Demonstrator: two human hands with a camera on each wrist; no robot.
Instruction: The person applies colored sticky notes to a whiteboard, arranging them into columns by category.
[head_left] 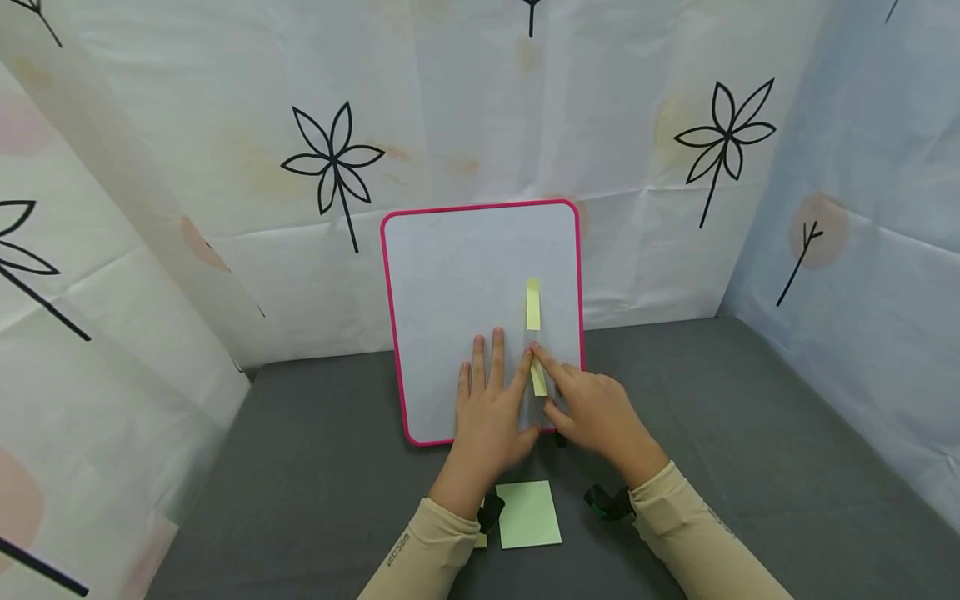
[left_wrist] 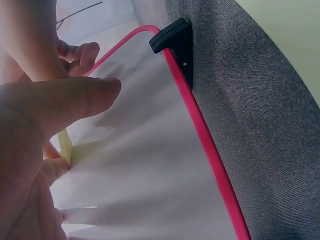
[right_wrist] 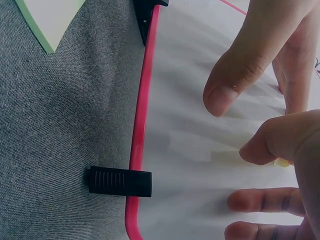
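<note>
A whiteboard with a pink rim leans upright. One yellow paper strip lies vertically on its right half. Just below it, a second yellow strip slants slightly, its upper end under the fingertips. My left hand is spread on the board, index fingertip at the strip's top and thumb out to the side. From the right, my right hand reaches its extended index finger to the same spot. Its thumb is near the strip's lower end. In the left wrist view, the strip is partly hidden behind fingers.
Black feet hold the board's bottom edge, one foot in the left wrist view and another foot in the right. A light green sticky-note pad lies between my forearms, with a yellow piece partly under the left wrist. Printed cloth walls surround the grey table.
</note>
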